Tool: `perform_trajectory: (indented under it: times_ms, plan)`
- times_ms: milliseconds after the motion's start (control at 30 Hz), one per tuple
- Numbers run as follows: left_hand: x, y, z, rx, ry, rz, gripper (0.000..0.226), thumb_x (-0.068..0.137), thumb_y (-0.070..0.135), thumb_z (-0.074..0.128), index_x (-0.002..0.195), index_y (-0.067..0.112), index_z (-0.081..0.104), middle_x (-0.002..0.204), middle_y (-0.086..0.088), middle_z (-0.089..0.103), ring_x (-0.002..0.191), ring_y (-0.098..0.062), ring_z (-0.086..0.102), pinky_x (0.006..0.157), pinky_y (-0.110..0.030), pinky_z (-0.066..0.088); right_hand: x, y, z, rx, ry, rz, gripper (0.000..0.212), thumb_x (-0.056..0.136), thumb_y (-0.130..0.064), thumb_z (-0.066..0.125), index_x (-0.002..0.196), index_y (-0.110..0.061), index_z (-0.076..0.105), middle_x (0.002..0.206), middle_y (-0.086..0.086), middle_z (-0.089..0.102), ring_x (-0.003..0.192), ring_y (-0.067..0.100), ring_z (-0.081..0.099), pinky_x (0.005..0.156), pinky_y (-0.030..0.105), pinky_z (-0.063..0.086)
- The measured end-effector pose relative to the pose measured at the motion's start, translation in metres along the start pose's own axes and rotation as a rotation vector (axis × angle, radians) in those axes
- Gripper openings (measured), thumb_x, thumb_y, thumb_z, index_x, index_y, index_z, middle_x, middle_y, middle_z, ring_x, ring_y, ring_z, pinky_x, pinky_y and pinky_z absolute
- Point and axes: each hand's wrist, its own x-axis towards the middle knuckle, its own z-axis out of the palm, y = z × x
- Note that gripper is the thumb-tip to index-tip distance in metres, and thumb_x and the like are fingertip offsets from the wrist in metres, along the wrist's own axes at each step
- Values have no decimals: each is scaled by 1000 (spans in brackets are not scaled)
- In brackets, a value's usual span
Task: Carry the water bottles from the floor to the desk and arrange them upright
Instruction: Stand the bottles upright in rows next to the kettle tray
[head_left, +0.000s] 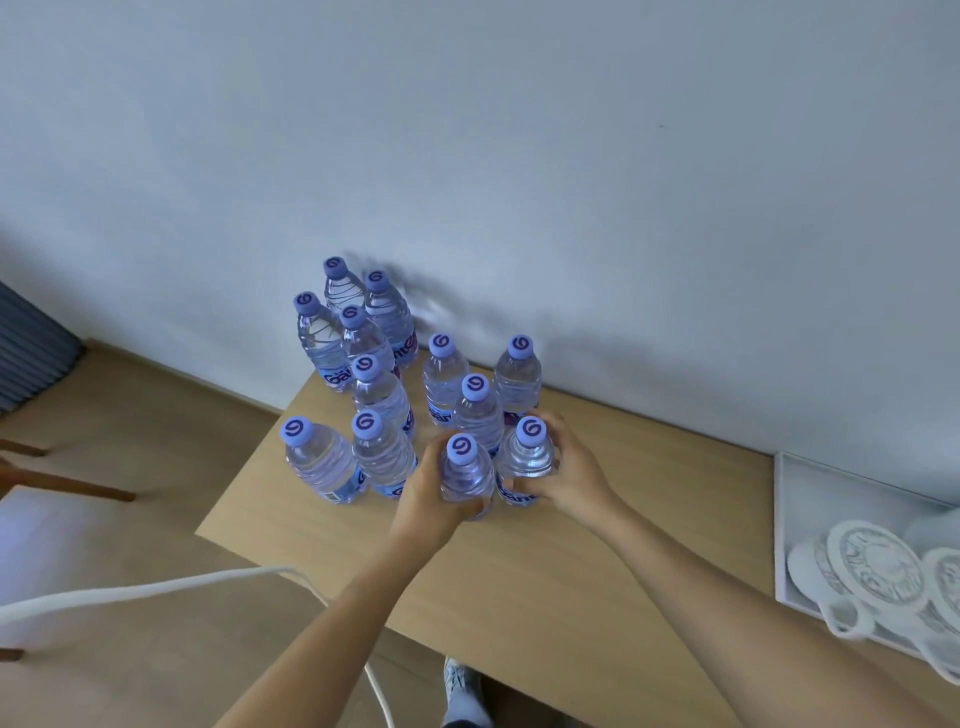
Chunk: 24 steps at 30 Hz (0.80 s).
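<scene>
Several clear water bottles with purple caps stand upright on the light wooden desk (597, 545), grouped near its far left corner against the wall. My left hand (426, 493) is wrapped around one bottle (466, 470) at the front of the group. My right hand (563, 470) grips a second bottle (527, 457) right beside it. Both held bottles are upright, and their bases are hidden by my hands. Two more bottles (317, 462) stand just to the left of my left hand.
A white tray (784, 519) with white cups and saucers sits at the desk's right side. A white cable (156, 590) runs over the wooden floor at left. A chair (62, 483) is at far left, and my shoe (460, 686) shows below the desk edge.
</scene>
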Motion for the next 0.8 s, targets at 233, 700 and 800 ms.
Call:
perform_trajectory:
  times_ms: [233, 700, 800]
  plan:
    - [-32, 3, 3, 81, 194, 32, 87, 66, 11, 86, 136, 28, 38, 133, 13, 46, 122, 3, 41, 100, -19, 33, -10, -1, -13, 32, 69, 12, 63, 54, -22, 92, 103, -45, 59, 97, -24, 70, 90, -2, 66, 79, 18, 52]
    - [-27, 117, 19, -69, -175, 299, 105, 56, 47, 87, 144, 38, 31, 146, 14, 41, 133, 5, 38, 105, -15, 37, -51, -102, -129, 276, 80, -118, 40, 67, -30, 85, 103, -25, 71, 96, -3, 76, 89, 13, 73, 69, 24, 56]
    - [-22, 132, 34, -132, -405, 216, 117, 51, 43, 92, 146, 39, 25, 148, 9, 41, 134, -2, 42, 110, -28, 39, -61, -120, -147, 293, 112, -146, 31, 75, -27, 82, 104, -26, 72, 97, -3, 76, 90, 13, 72, 71, 25, 55]
